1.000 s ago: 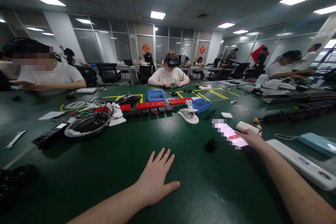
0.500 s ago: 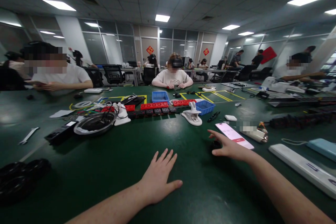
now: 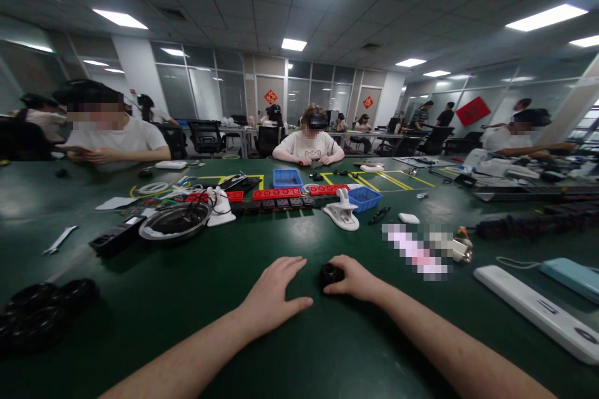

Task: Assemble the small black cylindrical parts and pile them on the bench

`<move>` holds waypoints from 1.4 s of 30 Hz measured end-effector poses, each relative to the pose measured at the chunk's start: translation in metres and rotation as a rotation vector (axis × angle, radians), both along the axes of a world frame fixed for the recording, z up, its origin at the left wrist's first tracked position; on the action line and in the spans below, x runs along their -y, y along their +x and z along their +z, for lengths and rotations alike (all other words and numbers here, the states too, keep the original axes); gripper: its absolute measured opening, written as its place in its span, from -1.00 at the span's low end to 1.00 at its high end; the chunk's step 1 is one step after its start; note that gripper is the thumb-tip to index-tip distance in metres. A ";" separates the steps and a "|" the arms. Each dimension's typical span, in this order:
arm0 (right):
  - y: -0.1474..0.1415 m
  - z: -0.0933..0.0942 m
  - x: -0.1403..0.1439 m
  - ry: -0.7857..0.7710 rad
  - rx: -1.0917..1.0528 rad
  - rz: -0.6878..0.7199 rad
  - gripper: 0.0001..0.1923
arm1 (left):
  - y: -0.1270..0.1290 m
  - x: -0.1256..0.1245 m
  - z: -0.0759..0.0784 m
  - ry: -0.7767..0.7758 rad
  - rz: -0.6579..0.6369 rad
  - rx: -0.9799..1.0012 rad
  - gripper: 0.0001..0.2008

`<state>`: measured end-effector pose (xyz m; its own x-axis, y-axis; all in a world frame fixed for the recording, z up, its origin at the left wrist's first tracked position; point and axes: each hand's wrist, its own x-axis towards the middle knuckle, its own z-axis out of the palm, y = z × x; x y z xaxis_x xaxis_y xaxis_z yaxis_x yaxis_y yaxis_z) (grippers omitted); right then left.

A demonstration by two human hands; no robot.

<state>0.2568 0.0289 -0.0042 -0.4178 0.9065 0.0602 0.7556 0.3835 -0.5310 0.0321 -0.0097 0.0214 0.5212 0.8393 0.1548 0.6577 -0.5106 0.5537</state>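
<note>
My right hand (image 3: 353, 277) is closed around a small round black object (image 3: 331, 275), thumb on the near side and fingers over the far side. Its exact kind is too dark to make out. Just left of it, my left hand (image 3: 276, 290) holds nothing; its fingers are stretched out and the thumb points toward the black object, with a gap between. Both hands are low over the green table (image 3: 299, 349). Beyond my right hand lies a phone (image 3: 414, 249), blurred by pixels, and a white case (image 3: 409, 218).
Black rings (image 3: 42, 312) lie at the left, near a wrench (image 3: 60, 240). Ahead are a round pan (image 3: 175, 222), a power strip (image 3: 276, 193), a white clip base (image 3: 343, 212) and a blue bin (image 3: 362, 199). A long white device (image 3: 538, 312) lies right. People sit across the table.
My right hand has taken hold of the black object and carried it left, toward my left hand. My left hand has turned its palm inward. The view has tilted slightly up.
</note>
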 end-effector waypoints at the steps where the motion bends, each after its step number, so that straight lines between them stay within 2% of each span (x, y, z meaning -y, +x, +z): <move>1: -0.015 0.000 0.000 0.013 0.017 0.073 -0.54 | -0.004 -0.003 0.004 0.004 -0.039 0.017 -0.39; 4: -0.052 0.002 0.001 0.014 0.022 0.285 -0.53 | -0.016 -0.009 0.014 -0.010 -0.179 0.023 -0.56; 6: -0.065 0.005 0.001 -0.004 0.010 0.393 -0.52 | -0.023 -0.011 0.018 -0.028 -0.225 0.011 -0.66; 10: -0.068 0.012 -0.002 -0.069 -0.032 0.507 -0.54 | -0.031 -0.013 0.022 -0.061 -0.232 -0.021 -0.67; 13: -0.063 0.012 -0.004 -0.085 -0.066 0.542 -0.60 | -0.032 -0.016 0.024 -0.068 -0.254 -0.062 -0.63; 18: -0.064 0.007 -0.005 -0.055 -0.044 0.523 -0.60 | -0.034 -0.017 0.027 -0.062 -0.288 -0.128 -0.58; 21: -0.066 0.003 -0.005 -0.038 -0.052 0.504 -0.61 | -0.033 -0.014 0.028 -0.037 -0.262 -0.148 -0.61; 24: -0.068 -0.002 -0.001 -0.022 -0.070 0.393 -0.61 | -0.027 -0.009 0.026 0.004 -0.146 -0.178 -0.66; 28: -0.074 -0.011 0.007 0.016 -0.043 0.169 -0.60 | -0.013 0.000 0.021 0.068 0.104 -0.253 -0.71; 30: -0.078 -0.015 0.012 0.070 0.007 0.087 -0.60 | -0.006 0.005 0.021 0.093 0.212 -0.314 -0.70; 33: -0.087 -0.016 0.020 0.188 0.114 -0.026 -0.65 | 0.001 0.009 0.022 0.124 0.298 -0.392 -0.68; 38: -0.093 -0.011 0.033 0.294 0.174 -0.069 -0.64 | -0.003 0.008 0.019 0.165 0.285 -0.361 -0.68; 42: -0.087 -0.006 0.030 0.224 0.016 0.068 -0.46 | -0.016 0.001 0.018 0.127 0.123 -0.261 -0.72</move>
<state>0.1693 -0.0014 -0.0100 -0.4800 0.8410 0.2495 0.7316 0.5407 -0.4151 0.0157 -0.0110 0.0390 0.4532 0.8808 0.1370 0.8304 -0.4730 0.2945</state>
